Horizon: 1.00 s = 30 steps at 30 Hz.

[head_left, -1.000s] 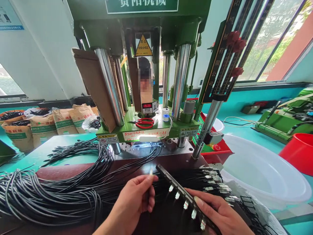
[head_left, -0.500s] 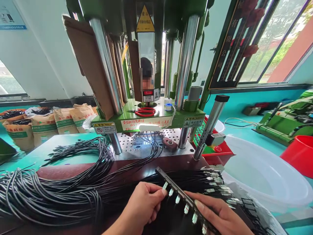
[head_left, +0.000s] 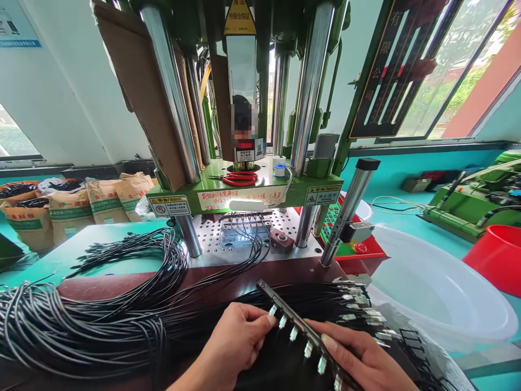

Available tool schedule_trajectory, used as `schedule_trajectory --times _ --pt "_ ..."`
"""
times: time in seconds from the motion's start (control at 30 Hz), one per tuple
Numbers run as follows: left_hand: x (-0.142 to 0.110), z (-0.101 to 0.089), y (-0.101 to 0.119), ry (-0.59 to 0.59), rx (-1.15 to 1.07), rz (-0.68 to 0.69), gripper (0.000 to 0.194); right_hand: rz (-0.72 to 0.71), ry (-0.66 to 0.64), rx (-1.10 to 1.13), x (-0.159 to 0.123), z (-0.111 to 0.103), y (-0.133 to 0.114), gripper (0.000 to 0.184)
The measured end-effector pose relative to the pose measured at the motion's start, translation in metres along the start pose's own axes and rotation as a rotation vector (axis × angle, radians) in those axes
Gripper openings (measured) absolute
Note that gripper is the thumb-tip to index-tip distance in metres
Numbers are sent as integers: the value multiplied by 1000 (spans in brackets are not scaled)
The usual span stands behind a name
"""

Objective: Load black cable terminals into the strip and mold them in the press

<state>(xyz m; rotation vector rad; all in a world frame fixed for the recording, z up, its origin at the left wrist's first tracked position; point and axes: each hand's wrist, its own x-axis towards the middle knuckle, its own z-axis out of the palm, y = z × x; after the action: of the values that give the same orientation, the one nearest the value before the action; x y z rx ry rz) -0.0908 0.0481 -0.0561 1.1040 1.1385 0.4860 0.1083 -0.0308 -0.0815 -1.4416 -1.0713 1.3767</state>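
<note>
My left hand (head_left: 236,342) is closed in a pinch on a cable end with a small metal connector (head_left: 272,310), pressed at the top slot of a black fixture bar (head_left: 301,328). My right hand (head_left: 362,361) grips that bar from the right, thumb along its upper face. Several metal connectors sit in the bar's slots, their black cables running left under my left hand. A big bundle of black cables (head_left: 81,326) lies on the left of the dark red bench. More connector ends (head_left: 362,309) are heaped just right of the bar.
A green vertical press (head_left: 244,195) stands straight ahead; its upper plate is raised above a mould (head_left: 244,231) with cables in it. Red scissors (head_left: 239,178) lie on the plate. A white plastic basin (head_left: 439,293) and a red tub (head_left: 499,258) are at right, filled sacks (head_left: 69,209) at left.
My left hand carried the connector end from above the bar down into its top slot. The press's upper plate has risen, uncovering the mould with cables.
</note>
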Motion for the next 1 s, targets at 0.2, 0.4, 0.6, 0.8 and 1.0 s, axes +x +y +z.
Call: schedule_trajectory --times 0.2,0.4,0.6,0.8,1.0 --pt "1 1 1 11 -12 -7 32 -168 -30 -158 2 -6 -4 42" --pt "4 2 -4 -16 13 -10 33 -36 -147 -131 5 -6 3 49" --pt "-23 -9 38 361 681 466 33 87 -150 -134 11 -18 -20 54" --pt "18 -44 87 449 663 444 32 -172 -41 -499 43 -43 -60 30" --pt "77 -50 76 -13 347 95 39 -289 12 -706 68 -41 -65 23"
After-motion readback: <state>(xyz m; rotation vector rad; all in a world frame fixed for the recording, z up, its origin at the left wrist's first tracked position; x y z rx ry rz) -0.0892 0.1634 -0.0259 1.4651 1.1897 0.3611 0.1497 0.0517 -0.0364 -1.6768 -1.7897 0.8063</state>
